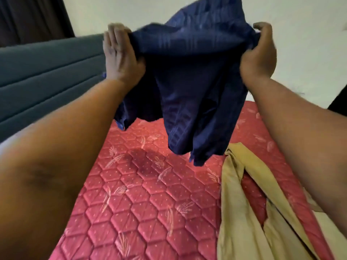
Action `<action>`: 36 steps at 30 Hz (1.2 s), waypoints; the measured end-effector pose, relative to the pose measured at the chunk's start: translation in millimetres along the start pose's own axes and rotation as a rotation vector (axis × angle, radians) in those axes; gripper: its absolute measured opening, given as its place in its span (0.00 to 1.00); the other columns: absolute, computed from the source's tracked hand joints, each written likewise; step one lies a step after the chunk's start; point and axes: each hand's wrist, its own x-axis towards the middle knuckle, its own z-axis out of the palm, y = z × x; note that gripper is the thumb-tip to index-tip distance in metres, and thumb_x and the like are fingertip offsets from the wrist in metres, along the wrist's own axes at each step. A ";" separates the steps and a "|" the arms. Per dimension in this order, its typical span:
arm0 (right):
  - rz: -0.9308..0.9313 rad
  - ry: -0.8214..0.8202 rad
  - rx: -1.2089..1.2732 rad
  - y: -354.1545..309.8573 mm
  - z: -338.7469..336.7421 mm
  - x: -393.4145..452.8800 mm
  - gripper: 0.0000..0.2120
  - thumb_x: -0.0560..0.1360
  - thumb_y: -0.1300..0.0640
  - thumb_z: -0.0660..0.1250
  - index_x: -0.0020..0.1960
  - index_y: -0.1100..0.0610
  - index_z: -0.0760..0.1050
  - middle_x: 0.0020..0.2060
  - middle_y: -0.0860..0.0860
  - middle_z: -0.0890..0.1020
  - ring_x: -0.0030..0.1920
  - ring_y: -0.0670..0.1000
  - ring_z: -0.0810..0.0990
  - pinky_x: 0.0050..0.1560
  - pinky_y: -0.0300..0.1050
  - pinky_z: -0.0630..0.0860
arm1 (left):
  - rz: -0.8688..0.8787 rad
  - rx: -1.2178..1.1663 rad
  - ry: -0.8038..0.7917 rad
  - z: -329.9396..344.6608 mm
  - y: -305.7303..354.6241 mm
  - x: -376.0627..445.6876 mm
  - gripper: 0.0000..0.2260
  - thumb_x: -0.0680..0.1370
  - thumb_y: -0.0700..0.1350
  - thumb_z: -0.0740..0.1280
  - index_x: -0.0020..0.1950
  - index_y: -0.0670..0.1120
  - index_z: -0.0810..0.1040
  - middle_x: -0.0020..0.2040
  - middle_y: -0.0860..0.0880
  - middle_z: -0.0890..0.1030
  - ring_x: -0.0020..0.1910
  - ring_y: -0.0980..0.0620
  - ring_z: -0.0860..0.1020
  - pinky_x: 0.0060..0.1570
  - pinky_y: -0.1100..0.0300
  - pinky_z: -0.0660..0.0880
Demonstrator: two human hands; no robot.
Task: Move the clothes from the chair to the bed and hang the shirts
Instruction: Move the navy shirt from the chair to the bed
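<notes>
Above the bed (150, 203), both hands' fingers (260, 27) grip the navy shirt (193, 81).

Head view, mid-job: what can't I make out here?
- navy shirt: top cut by the frame edge, motion-blurred; collar and buttons unclear.
- left hand: fingertips buried in the cloth.
- right hand: fingertips buried too.
- tan garment: runs off the bottom edge, partly under the right forearm.
- Chair, hangers: out of frame.
</notes>
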 end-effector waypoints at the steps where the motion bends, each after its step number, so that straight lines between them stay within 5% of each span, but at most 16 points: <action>1: 0.017 -0.010 0.014 13.1 9.0 -7.5 0.23 0.75 0.63 0.54 0.69 0.51 0.66 0.54 0.47 0.79 0.46 0.50 0.75 0.43 0.41 0.65 | 0.028 -0.010 -0.011 17.2 -8.7 -9.2 0.30 0.71 0.48 0.58 0.67 0.31 0.65 0.68 0.29 0.65 0.69 0.37 0.62 0.72 0.47 0.51; 4: 0.023 -0.140 0.007 68.3 32.7 -51.2 0.23 0.74 0.63 0.58 0.69 0.56 0.63 0.50 0.54 0.80 0.45 0.59 0.79 0.42 0.49 0.70 | 0.129 -0.015 -0.084 67.1 -34.0 -60.4 0.23 0.68 0.50 0.59 0.53 0.34 0.71 0.51 0.31 0.74 0.51 0.36 0.70 0.54 0.43 0.63; 8: 0.033 -0.442 -0.135 165.9 55.5 -152.9 0.23 0.70 0.64 0.64 0.63 0.53 0.66 0.47 0.60 0.82 0.45 0.65 0.81 0.40 0.55 0.76 | 0.322 0.041 -0.429 119.9 -70.4 -180.4 0.12 0.64 0.50 0.60 0.41 0.43 0.70 0.39 0.38 0.73 0.37 0.38 0.74 0.36 0.48 0.67; 14: -0.093 -1.005 -0.332 265.6 40.6 -352.1 0.10 0.64 0.55 0.61 0.43 0.49 0.77 0.35 0.50 0.82 0.37 0.58 0.82 0.34 0.52 0.74 | 0.400 0.110 -1.004 143.5 -103.8 -394.4 0.10 0.59 0.48 0.58 0.38 0.51 0.74 0.36 0.52 0.75 0.35 0.48 0.75 0.36 0.56 0.65; 16: -0.145 -1.238 -0.392 289.3 23.3 -409.4 0.12 0.62 0.51 0.57 0.39 0.47 0.78 0.31 0.48 0.80 0.33 0.53 0.81 0.31 0.49 0.74 | 0.410 0.145 -1.158 139.7 -107.0 -458.5 0.10 0.59 0.46 0.61 0.38 0.52 0.75 0.35 0.55 0.76 0.35 0.51 0.77 0.36 0.58 0.68; 20: -0.134 -1.610 -0.510 306.9 -18.9 -481.8 0.12 0.64 0.57 0.62 0.43 0.45 0.79 0.37 0.47 0.80 0.42 0.53 0.81 0.40 0.53 0.72 | 0.366 0.213 -1.409 117.6 -104.1 -547.9 0.11 0.59 0.44 0.61 0.36 0.54 0.79 0.34 0.56 0.79 0.33 0.55 0.79 0.32 0.65 0.74; 24: -0.180 -1.806 -0.642 321.5 -51.6 -512.3 0.19 0.76 0.58 0.57 0.63 0.45 0.75 0.59 0.51 0.77 0.64 0.57 0.72 0.60 0.55 0.63 | 0.304 0.285 -1.484 98.8 -96.5 -589.1 0.13 0.54 0.42 0.64 0.34 0.53 0.81 0.35 0.56 0.81 0.38 0.53 0.82 0.39 0.63 0.78; 30: -0.201 -1.895 -0.726 326.8 -75.2 -518.9 0.21 0.79 0.59 0.55 0.68 0.42 0.72 0.62 0.51 0.74 0.67 0.55 0.68 0.64 0.54 0.59 | 0.215 0.333 -1.610 79.5 -74.9 -614.8 0.19 0.44 0.43 0.74 0.33 0.53 0.81 0.34 0.58 0.81 0.42 0.53 0.82 0.57 0.56 0.69; 32: -0.199 -1.916 -0.743 321.2 -80.8 -521.4 0.22 0.78 0.60 0.55 0.68 0.41 0.72 0.63 0.51 0.73 0.67 0.55 0.68 0.65 0.54 0.59 | 0.218 0.415 -1.681 70.6 -60.1 -610.7 0.20 0.55 0.45 0.75 0.46 0.52 0.83 0.47 0.54 0.84 0.57 0.50 0.80 0.66 0.53 0.62; 34: -0.181 -1.979 -0.770 314.6 -85.1 -526.9 0.23 0.78 0.61 0.57 0.67 0.42 0.73 0.63 0.51 0.73 0.68 0.55 0.68 0.66 0.55 0.58 | 0.144 0.523 -1.855 65.0 -52.7 -616.9 0.23 0.72 0.46 0.67 0.67 0.51 0.74 0.69 0.50 0.74 0.75 0.46 0.63 0.75 0.48 0.53; 36: -0.187 -2.035 -0.805 305.5 -90.3 -534.1 0.22 0.77 0.61 0.58 0.66 0.43 0.73 0.64 0.51 0.74 0.68 0.55 0.69 0.68 0.55 0.57 | 0.049 0.539 -1.999 61.2 -46.0 -617.1 0.25 0.75 0.49 0.63 0.73 0.53 0.68 0.73 0.50 0.69 0.76 0.45 0.60 0.75 0.49 0.56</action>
